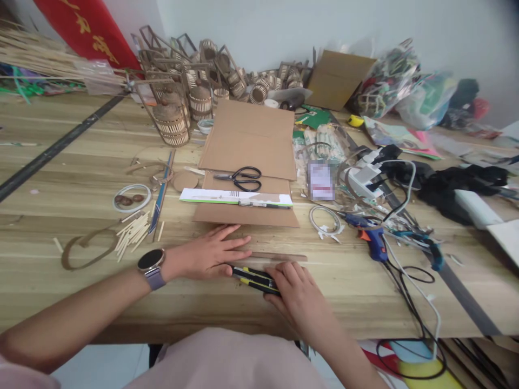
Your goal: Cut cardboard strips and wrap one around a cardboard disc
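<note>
My left hand [214, 253] lies flat on the wooden table, fingers spread, with a watch on its wrist. Its thumb is close to the tip of a black-and-yellow utility knife [256, 280]. The fingers of my right hand [294, 283] are closed round the other end of this knife, which is held low over the tabletop. A thin brown strip [279, 256] lies just beyond both hands, partly behind the left fingers. Farther on, black-handled scissors [245, 178], a white paper strip [227, 196] and a pen [263, 205] rest on cardboard sheets [253, 135].
Left are thin wooden sticks [132, 235], a curled brown band [89, 249] and a white ring [132, 198]. At right lie a blue glue gun [375, 240] with cables, a wire coil [325, 220] and pliers [433, 251]. Small bamboo lanterns [172, 124] crowd the back.
</note>
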